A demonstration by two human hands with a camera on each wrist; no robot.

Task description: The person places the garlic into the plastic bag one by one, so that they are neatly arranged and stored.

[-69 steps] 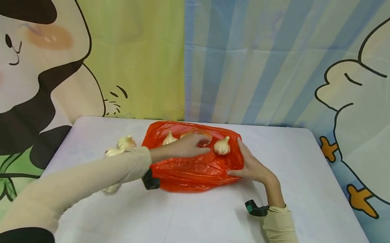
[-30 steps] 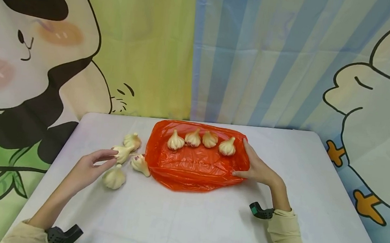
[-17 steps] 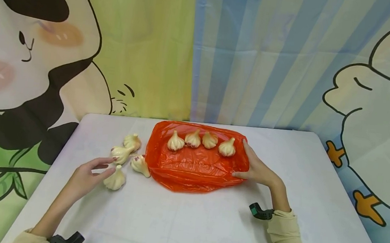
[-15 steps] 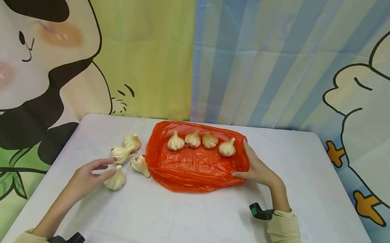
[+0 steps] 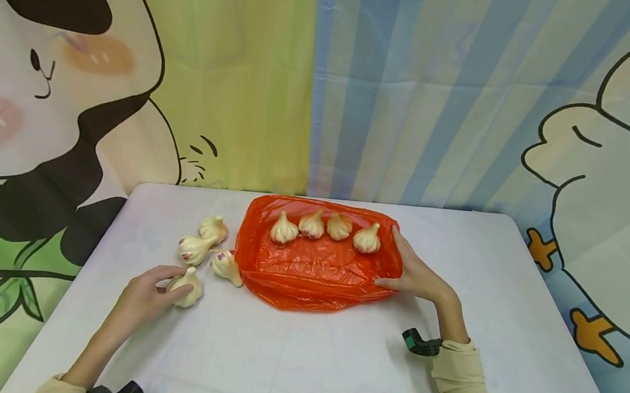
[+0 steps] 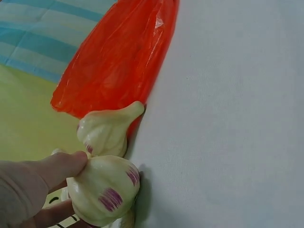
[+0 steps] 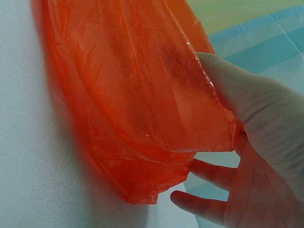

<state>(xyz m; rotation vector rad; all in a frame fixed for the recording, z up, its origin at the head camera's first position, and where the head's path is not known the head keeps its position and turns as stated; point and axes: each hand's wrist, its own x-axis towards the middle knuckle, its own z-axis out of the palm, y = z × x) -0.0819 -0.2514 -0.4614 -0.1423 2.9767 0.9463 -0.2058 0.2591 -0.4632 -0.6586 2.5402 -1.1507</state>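
Observation:
In the head view, my left hand [image 5: 145, 297] pinches a garlic bulb [image 5: 189, 287] on the table's left side, between thumb and fingers. The left wrist view shows the thumb on top of this bulb [image 6: 105, 190], which has purple streaks. Several other garlic bulbs [image 5: 226, 266] lie just beyond it, between this hand and a red plastic bag [image 5: 311, 289]. A row of bulbs [image 5: 312, 224] sits in the bag. At the bag's right side rests my right hand [image 5: 419, 275]. In the right wrist view its fairly straight fingers [image 7: 202, 204] and thumb touch the bag's edge.
A white-covered table [image 5: 285, 366] lies under everything. Behind it hangs a curtain [image 5: 247, 74] with cartoon animals. Each wrist carries a black camera mount [image 5: 420, 343].
My left hand came away from over the bag to the loose garlic bulbs, moved nearer the front bulb and now pinches it. The right hand has stayed at the bag's side.

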